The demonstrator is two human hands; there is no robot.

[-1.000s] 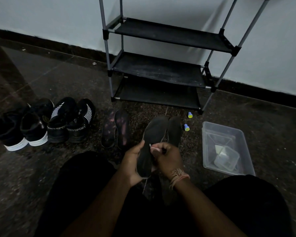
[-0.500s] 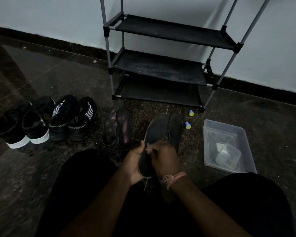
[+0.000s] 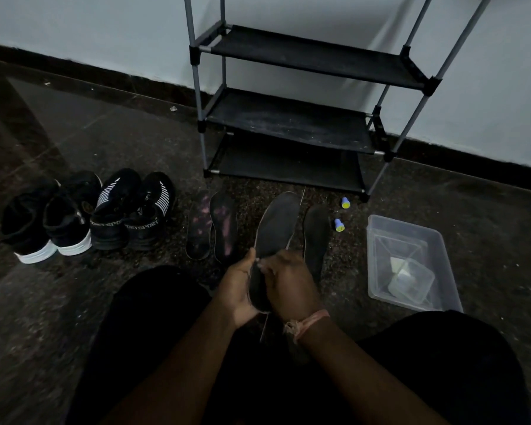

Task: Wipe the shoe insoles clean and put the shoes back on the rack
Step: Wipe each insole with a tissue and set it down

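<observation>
I sit on the floor with a dark insole (image 3: 278,222) held up, toe pointing away from me. My left hand (image 3: 238,286) grips its heel end from the left. My right hand (image 3: 288,283) lies over the heel part, fingertips pinched on a small pale wipe that barely shows. Its mate insole (image 3: 316,237) lies on the floor just to the right. Two insoles with pinkish marks (image 3: 224,228) lie side by side to the left. A striped black pair of shoes (image 3: 129,210) and a white-soled black pair (image 3: 46,219) stand at the left. The black shoe rack (image 3: 288,121) stands ahead, its shelves bare.
A clear plastic tub (image 3: 411,240) holding a smaller clear container (image 3: 411,280) sits on the floor to the right. Two small blue and yellow caps (image 3: 338,224) lie near the rack's front right foot. My legs in black fill the bottom of the view. A pale wall runs behind.
My right hand has shifted slightly left over the insole, and the white piece seen in its fingertips is now mostly hidden. The insole's toe has risen a little.
</observation>
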